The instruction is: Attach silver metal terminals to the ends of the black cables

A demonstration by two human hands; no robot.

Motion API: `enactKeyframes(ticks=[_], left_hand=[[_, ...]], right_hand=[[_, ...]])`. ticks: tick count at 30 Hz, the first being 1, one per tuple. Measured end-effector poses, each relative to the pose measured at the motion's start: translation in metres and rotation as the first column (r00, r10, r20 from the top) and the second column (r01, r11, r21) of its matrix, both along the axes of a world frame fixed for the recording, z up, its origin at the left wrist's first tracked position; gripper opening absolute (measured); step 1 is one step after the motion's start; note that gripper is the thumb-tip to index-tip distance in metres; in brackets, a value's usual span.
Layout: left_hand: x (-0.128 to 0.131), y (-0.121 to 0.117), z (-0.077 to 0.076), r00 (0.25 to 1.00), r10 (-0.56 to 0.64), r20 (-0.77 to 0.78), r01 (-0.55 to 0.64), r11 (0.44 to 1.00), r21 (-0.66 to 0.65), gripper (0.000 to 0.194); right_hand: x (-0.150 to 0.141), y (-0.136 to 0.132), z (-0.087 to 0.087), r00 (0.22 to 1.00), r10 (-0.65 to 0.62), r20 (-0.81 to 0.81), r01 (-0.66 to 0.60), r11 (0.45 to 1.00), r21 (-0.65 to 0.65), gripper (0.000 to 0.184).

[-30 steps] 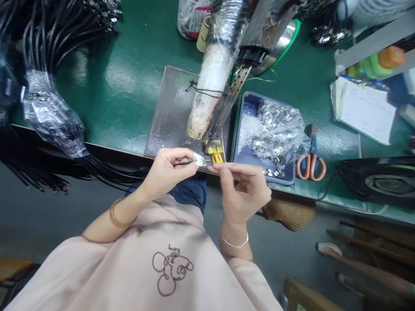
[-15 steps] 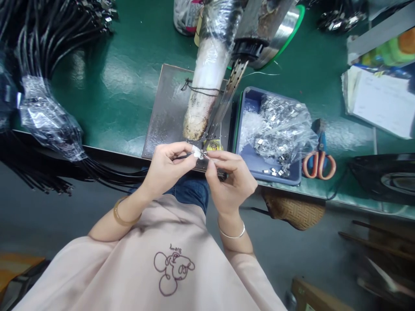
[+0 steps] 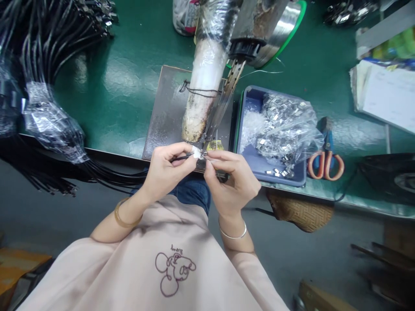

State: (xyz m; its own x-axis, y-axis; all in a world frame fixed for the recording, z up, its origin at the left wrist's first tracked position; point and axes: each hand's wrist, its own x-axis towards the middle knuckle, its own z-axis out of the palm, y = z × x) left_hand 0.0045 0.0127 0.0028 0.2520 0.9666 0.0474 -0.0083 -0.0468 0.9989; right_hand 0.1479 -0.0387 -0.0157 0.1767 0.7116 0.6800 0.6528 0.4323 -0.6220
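Note:
My left hand (image 3: 167, 168) is closed in a pinch on a thin black cable (image 3: 182, 157), with a white wrapping on a fingertip. Facing it, my right hand (image 3: 236, 180) pinches a small shiny metal piece (image 3: 204, 154) at the cable's end; its exact shape is too small to tell. Just above the fingertips is the lower end of a perforated metal soldering iron (image 3: 228, 88), slanting down from the top. Beside the iron hangs a thick white plastic-wrapped tube (image 3: 205, 73) with a scorched tip. A grey board (image 3: 168, 103) lies beneath them.
A blue tray (image 3: 248, 166) with small metal connectors in a plastic bag (image 3: 288, 125) stands at right. Orange-handled scissors (image 3: 326, 160) lie beside it. Bundled black cables (image 3: 55, 116) occupy the left. A solder spool (image 3: 287, 30) and papers (image 3: 385, 95) are farther back.
The view has shifted slightly, so the tray and scissors appear a little farther right. Both hands keep their pinch at nearly the same spot.

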Motion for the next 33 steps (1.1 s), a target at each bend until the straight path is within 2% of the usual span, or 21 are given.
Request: enactKeyframes(ticks=[8,13,18,20,23,25,27,28,30,31,33], left_hand=[[-0.003,-0.003,-0.005,0.998,-0.042,-0.036,0.041,0.999,-0.023,0.011],[-0.004,-0.005,-0.005,0.995,-0.081,-0.052,0.08,0.997,-0.024,0.008],[-0.005,-0.009,-0.005,0.977,-0.204,-0.056,0.202,0.979,-0.037,0.011],[-0.008,-0.013,-0.007,0.939,-0.318,-0.131,0.319,0.948,-0.015,0.013],[-0.017,-0.019,-0.012,0.803,-0.497,-0.329,0.529,0.849,0.007,0.016],[-0.03,-0.023,-0.015,0.754,-0.516,-0.406,0.575,0.817,0.029,0.009],[-0.051,-0.023,-0.015,0.813,-0.422,-0.402,0.488,0.87,0.073,0.016],[-0.065,-0.021,-0.013,0.865,-0.334,-0.375,0.392,0.916,0.088,0.017],[-0.094,-0.012,-0.003,0.94,-0.038,-0.34,0.089,0.987,0.137,0.013],[-0.108,-0.005,0.004,0.936,0.038,-0.351,0.01,0.991,0.133,0.019],[-0.129,0.011,0.021,0.912,0.121,-0.392,-0.073,0.988,0.136,0.03]], right_hand=[[0.002,-0.008,-0.004,0.999,-0.003,0.038,0.004,1.0,-0.028,0.018],[0.002,-0.008,-0.005,0.999,0.005,0.035,-0.005,1.0,0.004,0.018],[0.003,-0.013,-0.009,0.999,0.032,0.003,-0.032,0.999,0.003,0.02],[0.005,-0.015,-0.011,0.999,0.035,-0.035,-0.035,0.999,0.008,0.02],[0.01,-0.016,-0.013,0.994,0.003,-0.111,0.003,0.998,0.058,0.02],[0.014,-0.015,-0.014,0.984,-0.037,-0.172,0.056,0.993,0.104,0.017],[0.019,-0.015,-0.014,0.972,-0.082,-0.219,0.113,0.984,0.135,0.012],[0.021,-0.015,-0.014,0.967,-0.104,-0.234,0.14,0.979,0.145,0.009],[0.026,-0.016,-0.015,0.957,-0.15,-0.25,0.194,0.968,0.16,0.002],[0.028,-0.017,-0.016,0.952,-0.172,-0.255,0.219,0.961,0.169,0.003],[0.031,-0.02,-0.017,0.939,-0.209,-0.273,0.263,0.947,0.183,0.007]])
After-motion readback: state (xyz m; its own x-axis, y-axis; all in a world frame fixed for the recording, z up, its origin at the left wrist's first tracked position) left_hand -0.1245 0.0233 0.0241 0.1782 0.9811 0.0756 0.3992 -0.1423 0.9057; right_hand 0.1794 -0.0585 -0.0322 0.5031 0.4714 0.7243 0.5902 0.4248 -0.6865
